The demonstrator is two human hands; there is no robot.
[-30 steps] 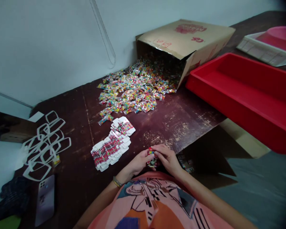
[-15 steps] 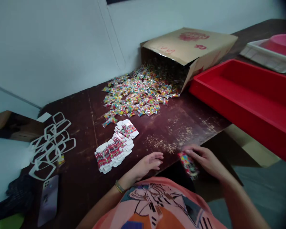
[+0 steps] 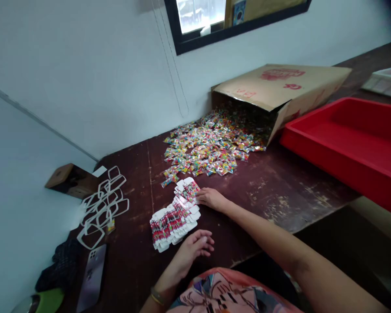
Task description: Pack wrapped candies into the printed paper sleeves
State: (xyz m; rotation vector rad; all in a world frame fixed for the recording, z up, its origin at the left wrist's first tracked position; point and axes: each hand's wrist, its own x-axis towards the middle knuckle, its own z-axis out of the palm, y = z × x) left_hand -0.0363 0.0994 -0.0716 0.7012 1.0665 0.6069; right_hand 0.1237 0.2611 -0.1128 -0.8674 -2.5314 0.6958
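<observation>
A fanned row of flattened printed cartons [image 3: 174, 224], red and white with white end flaps, lies on the dark table. My right hand [image 3: 212, 199] reaches across to the far right end of the row. Its fingers are closed at the edge of the topmost carton [image 3: 191, 191]; the fingertips are partly hidden. My left hand [image 3: 195, 250] hovers just in front of the row with fingers apart and slightly curled, holding nothing. Beyond the cartons spreads a heap of small clear packets with colourful contents [image 3: 211, 143], spilling from a cardboard box [image 3: 286, 87] lying on its side.
A red tray [image 3: 345, 148] stands at the right, partly past the table edge. At the left are pale loop-shaped bands [image 3: 104, 204], a phone [image 3: 91, 278], a dark cloth [image 3: 60, 265] and a brown box [image 3: 72, 180]. A pale tray [image 3: 386, 82] sits at the back right.
My right hand has left the table's front edge, where it held a colourful printed piece, and is now at the cartons. That piece is no longer in view. The camera view has shifted.
</observation>
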